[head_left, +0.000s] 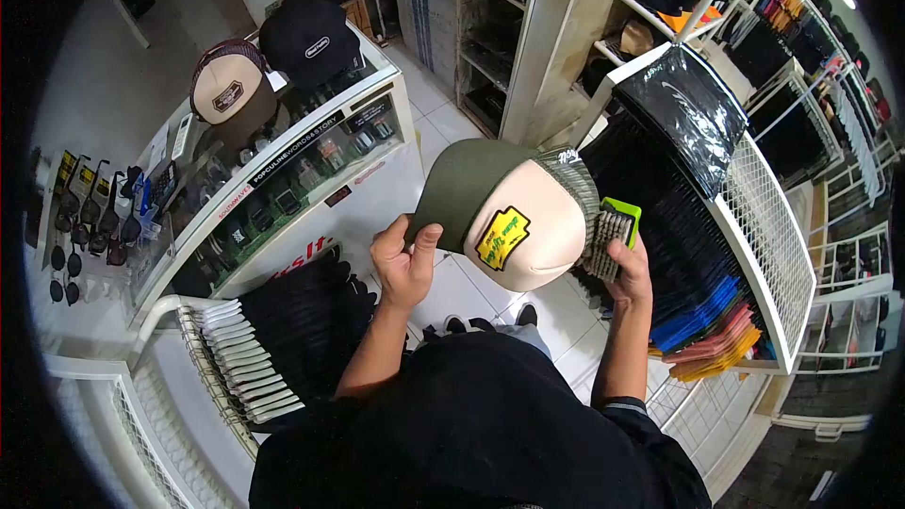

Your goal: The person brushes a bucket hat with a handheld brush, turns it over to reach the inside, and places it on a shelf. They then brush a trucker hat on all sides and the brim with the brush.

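A trucker cap (551, 212) with a dark green brim, cream front and yellow patch is held up in front of my body. My left hand (407, 269) pinches the edge of its brim between thumb and fingers. In my right hand (630, 271) is a brush (615, 234) with a bright green back and greyish bristles, gripped with the thumb across it. The bristles face the cap's mesh side and overlap its edge in this view.
To the left stands a glass display counter (382, 85) with a black cap (311, 41) and a beige cap (226, 87) on top. Sunglasses (108, 217) hang at far left. Black garments (306, 325) on white hangers are below; a clothes rack (768, 254) stands right.
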Tool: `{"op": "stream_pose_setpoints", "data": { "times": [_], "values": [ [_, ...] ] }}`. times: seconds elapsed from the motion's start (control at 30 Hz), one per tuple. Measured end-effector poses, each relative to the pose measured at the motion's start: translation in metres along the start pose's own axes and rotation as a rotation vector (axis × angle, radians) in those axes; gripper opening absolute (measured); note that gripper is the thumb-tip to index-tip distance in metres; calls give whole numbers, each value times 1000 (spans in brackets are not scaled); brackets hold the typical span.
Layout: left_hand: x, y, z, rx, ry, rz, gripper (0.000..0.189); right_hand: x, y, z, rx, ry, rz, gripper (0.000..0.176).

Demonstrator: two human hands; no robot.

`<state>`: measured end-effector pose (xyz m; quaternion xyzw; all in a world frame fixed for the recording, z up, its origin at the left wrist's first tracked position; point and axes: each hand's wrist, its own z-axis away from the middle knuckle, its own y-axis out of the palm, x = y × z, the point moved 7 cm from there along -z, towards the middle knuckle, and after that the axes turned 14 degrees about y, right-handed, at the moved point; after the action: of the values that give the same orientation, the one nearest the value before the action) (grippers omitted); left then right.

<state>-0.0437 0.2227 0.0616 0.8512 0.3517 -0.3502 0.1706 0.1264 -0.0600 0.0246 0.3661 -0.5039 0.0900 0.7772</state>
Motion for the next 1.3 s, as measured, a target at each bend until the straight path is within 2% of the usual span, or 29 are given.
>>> {"op": "stream_pose_setpoints", "data": {
  "times": [0.07, 0.13, 0.17, 0.23, 0.27, 0.3, 0.37, 0.4, 0.5, 0.53, 0.57, 0.63, 0.67, 0.73, 0.77, 0.83, 0.87, 0.97, 1.03, 1.13, 1.23, 1.3],
  "values": [
    [-1, -1, 3, 40, 8, -20, 22, 3, 1, -2, -66, -1, 55, 68],
    [-5, 5, 8, 220, 43, -132, 17, 10, 4, -4, -188, 34, 208, 78],
    [-5, 5, 8, 219, 47, -130, 17, 12, 6, -5, -188, 29, 210, 78],
    [7, 16, 17, 418, -153, 5, 16, 19, 10, -2, -241, -44, 224, 80],
    [15, 19, 27, 511, -302, 154, 27, 24, 15, 0, -240, -45, 249, 76],
    [14, 17, 28, 511, -305, 152, 27, 28, 20, 1, -238, -42, 247, 76],
    [11, 28, 37, 513, -547, 669, 53, 36, 35, -2, -132, -66, 390, 70],
    [12, 28, 39, 514, -547, 667, 53, 35, 38, -6, -75, -63, 446, 67],
    [27, 39, 61, 389, -935, 931, 59, 36, 56, -16, 31, -151, 587, 66],
    [23, 46, 51, 484, -761, 859, 56, 36, 57, -18, 19, -128, 583, 66],
    [18, 47, 51, 482, -760, 858, 56, 39, 59, -18, 21, -128, 583, 66],
    [15, 45, 52, 282, -887, 1003, 54, 42, 63, -21, 50, -121, 533, 65],
    [14, 46, 53, 278, -886, 1001, 54, 40, 64, -22, 79, -90, 480, 64],
    [8, 54, 51, 148, -992, 1368, 53, 40, 62, -26, 107, -127, 530, 64],
    [13, 54, 52, 146, -989, 1367, 53, 41, 63, -26, 130, -166, 579, 64],
    [21, 61, 65, 299, -1132, 1253, 53, 37, 68, -27, 160, -127, 620, 64],
    [23, 60, 64, 297, -1132, 1253, 53, 34, 71, -27, 188, -90, 660, 65],
    [11, 59, 48, 456, -1107, 957, 63, 34, 74, -21, 151, -86, 657, 66],
    [2, 61, 44, 427, -1122, 967, 58, 38, 79, -16, 107, -162, 730, 63],
    [-2, 65, 38, 433, -1139, 892, 53, 50, 80, -6, 33, -230, 612, 47],
    [-11, 73, 34, 521, -1076, 851, 49, 70, 105, 5, -29, -312, 644, 46],
    [-8, 84, 40, 637, -967, 818, 49, 77, 138, 12, -53, -493, 1019, 50]
  ]
}}
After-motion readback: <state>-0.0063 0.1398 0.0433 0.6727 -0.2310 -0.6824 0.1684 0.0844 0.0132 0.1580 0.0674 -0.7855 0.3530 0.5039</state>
